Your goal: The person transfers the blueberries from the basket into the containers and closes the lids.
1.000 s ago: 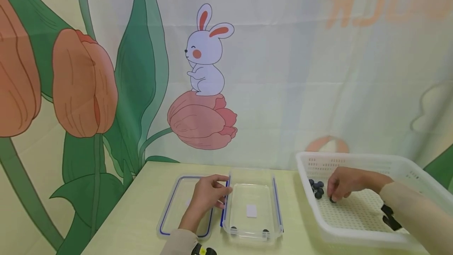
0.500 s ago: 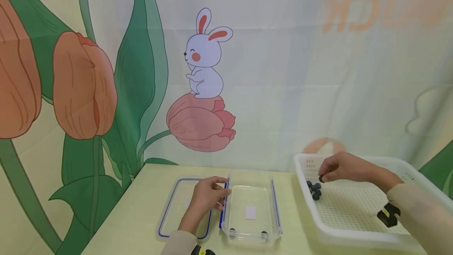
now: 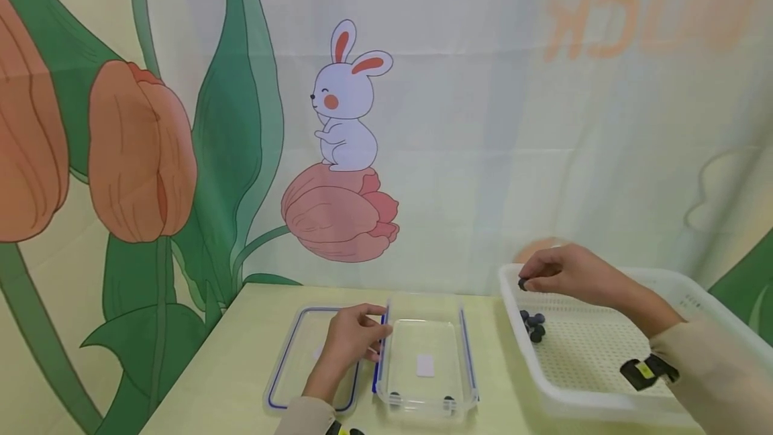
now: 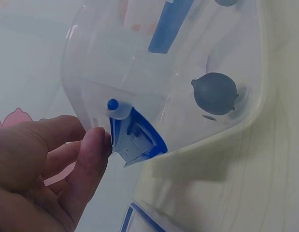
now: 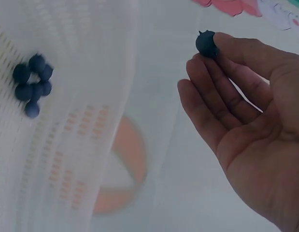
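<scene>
Between the thumb and fingertips of my right hand point(image 3: 570, 275) is a dark blueberry point(image 5: 206, 43), held above the left rim of a white perforated basket point(image 3: 546, 381). Several more blueberries point(image 5: 33, 87) lie clustered in that basket, at its left side. My left hand point(image 3: 351, 337) pinches the left side of a clear plastic food container point(image 3: 423, 341), thumb and fingers by its blue-edged clip point(image 4: 137, 135). Two blueberries sit in the container's near corners; one blueberry point(image 4: 215, 93) shows large through the wall in the left wrist view.
A clear lid with a blue seal point(image 3: 284, 354) lies flat on the pale yellow table point(image 3: 205, 368), left of the container and partly behind my left forearm. A curtain point(image 3: 459, 153) printed with tulips and a rabbit hangs along the table's back edge.
My right hand has lifted a blueberry off the basket floor and moved up and left to the basket's rim. The left hand has stayed at the container.
</scene>
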A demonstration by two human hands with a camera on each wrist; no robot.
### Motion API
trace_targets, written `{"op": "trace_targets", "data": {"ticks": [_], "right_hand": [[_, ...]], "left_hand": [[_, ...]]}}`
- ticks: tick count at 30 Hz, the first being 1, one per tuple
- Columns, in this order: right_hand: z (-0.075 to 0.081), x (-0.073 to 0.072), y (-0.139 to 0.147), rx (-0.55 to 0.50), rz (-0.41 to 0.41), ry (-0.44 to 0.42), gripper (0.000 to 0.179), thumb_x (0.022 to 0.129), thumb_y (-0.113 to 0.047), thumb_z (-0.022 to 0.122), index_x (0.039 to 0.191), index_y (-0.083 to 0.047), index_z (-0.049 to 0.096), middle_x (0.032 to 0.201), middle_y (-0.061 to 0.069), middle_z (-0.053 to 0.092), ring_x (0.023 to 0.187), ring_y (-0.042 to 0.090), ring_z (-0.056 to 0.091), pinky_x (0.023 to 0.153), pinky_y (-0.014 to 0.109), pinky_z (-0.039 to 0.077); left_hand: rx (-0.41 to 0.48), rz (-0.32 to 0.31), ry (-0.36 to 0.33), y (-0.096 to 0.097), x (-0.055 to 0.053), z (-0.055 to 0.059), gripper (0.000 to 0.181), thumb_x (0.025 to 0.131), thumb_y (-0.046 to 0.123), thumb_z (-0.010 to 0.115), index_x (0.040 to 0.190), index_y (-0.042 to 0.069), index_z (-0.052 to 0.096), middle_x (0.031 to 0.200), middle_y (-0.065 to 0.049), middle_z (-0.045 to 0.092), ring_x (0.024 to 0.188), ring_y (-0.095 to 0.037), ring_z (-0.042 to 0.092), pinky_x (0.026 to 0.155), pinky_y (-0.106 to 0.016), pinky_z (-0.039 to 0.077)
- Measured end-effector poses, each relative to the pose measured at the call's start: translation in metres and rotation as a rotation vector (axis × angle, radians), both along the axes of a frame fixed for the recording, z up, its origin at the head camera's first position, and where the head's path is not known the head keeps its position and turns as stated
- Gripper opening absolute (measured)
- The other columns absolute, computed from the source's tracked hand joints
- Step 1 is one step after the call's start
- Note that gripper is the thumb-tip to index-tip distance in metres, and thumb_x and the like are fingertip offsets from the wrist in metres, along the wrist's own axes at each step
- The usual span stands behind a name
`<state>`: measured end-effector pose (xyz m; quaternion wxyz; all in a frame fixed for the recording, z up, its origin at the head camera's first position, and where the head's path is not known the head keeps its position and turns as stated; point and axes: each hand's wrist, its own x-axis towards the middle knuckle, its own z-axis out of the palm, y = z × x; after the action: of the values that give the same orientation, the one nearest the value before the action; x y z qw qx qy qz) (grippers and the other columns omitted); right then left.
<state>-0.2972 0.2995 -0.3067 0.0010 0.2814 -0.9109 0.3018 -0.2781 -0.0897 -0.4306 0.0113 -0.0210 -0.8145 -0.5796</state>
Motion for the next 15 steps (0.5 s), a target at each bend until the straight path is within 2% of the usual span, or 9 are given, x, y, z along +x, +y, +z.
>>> {"op": "trace_targets", "data": {"ticks": [4, 7, 15], "right_hand": [[0.003, 0.01, -0.013, -0.057, -0.007, 0.049, 0.013, 0.099, -0.016, 0.078, 0.111, -0.011, 0.079, 0.116, 0.004, 0.07, 0.095, 0.014, 0.072, 0.08, 0.03, 0.062], [0.002, 0.017, -0.022, -0.092, -0.01, 0.06, 0.013, 0.098, -0.014, 0.078, 0.11, -0.01, 0.079, 0.112, 0.003, 0.071, 0.096, 0.015, 0.072, 0.08, 0.03, 0.062], [-0.008, 0.031, -0.049, -0.159, -0.035, -0.031, 0.018, 0.1, -0.017, 0.076, 0.115, -0.007, 0.075, 0.103, 0.0, 0.075, 0.096, 0.02, 0.073, 0.079, 0.031, 0.062]], "left_hand": [[0.0, -0.006, -0.001, 0.001, 0.0, 0.0, 0.041, 0.093, 0.004, 0.081, 0.132, -0.001, 0.071, 0.085, -0.008, 0.068, 0.061, -0.016, 0.067, 0.054, -0.032, 0.063], [0.009, -0.012, 0.002, 0.001, 0.001, 0.0, 0.041, 0.093, 0.004, 0.081, 0.131, -0.002, 0.071, 0.085, -0.009, 0.068, 0.061, -0.016, 0.067, 0.054, -0.033, 0.063], [0.012, -0.007, -0.001, 0.0, 0.001, 0.001, 0.041, 0.092, 0.003, 0.081, 0.131, -0.002, 0.071, 0.085, -0.009, 0.068, 0.062, -0.018, 0.067, 0.054, -0.034, 0.064]]}}
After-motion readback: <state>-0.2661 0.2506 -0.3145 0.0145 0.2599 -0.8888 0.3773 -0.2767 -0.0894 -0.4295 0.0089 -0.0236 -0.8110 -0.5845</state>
